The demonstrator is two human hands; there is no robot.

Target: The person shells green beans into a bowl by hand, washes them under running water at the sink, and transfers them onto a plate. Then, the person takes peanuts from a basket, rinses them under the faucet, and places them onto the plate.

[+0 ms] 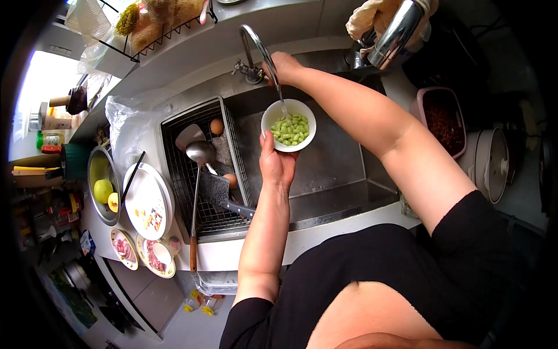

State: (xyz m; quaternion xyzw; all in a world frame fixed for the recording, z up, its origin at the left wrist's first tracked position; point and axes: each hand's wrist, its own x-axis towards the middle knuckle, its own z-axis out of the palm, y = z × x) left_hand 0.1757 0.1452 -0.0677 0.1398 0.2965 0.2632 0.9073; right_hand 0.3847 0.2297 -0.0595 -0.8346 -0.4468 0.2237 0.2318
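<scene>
Over the sink, my left hand [276, 166] supports a white bowl [311, 135] from below, its thumb on the rim. Chopped pale green vegetable pieces [290, 129] lie in the bowl. A thin stream of water runs into them from the curved metal tap [264, 51]. My right hand [285, 67] is closed around the handle at the tap's right side; the handle and most fingertips are hidden. The bowl hangs under the spout, above the steel sink [325, 166].
Left of the bowl, a wire drying rack [235, 157] holds a ladle [201, 152], a cleaver [215, 189] and eggs. Plates with food, including a large white plate [142, 195], and a metal bowl [95, 200] stand farther left. A pink tub [430, 119] sits at right.
</scene>
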